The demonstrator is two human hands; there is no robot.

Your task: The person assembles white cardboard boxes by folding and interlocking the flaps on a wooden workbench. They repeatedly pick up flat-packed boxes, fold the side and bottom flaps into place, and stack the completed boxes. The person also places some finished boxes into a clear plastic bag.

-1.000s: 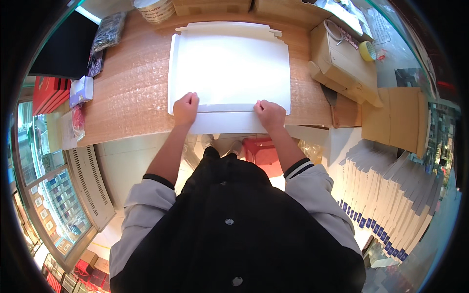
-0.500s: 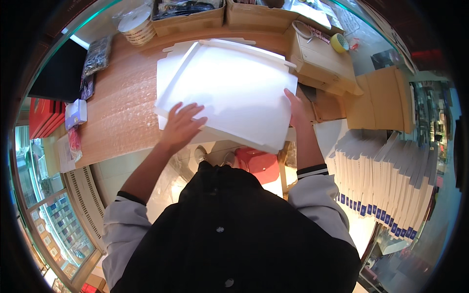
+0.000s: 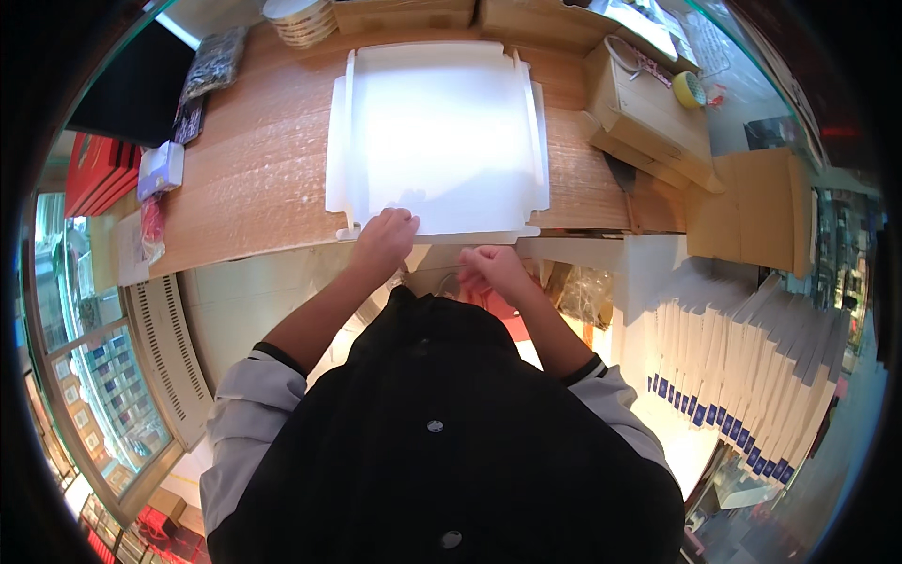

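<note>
A white cardboard box blank lies squarely on the wooden table, with narrow raised or folded strips along its left and right sides. Another white layer shows beneath it at both sides. My left hand is at the near edge, left of the middle, its bent fingers closed on the cardboard there. Just in front of the table edge, apart from the cardboard, hangs my right hand. Its fingers are loosely bent and point left, and nothing shows in them.
Brown cartons stand at the right back, with a yellow tape roll on top. White ribbon reels sit at the back left. A small box lies at the left. White packages stand in a row at my right.
The cardboard has turned from slanted to square and sits farther back. My left hand has come to its near edge; my right hand has left its right side and dropped toward me.
</note>
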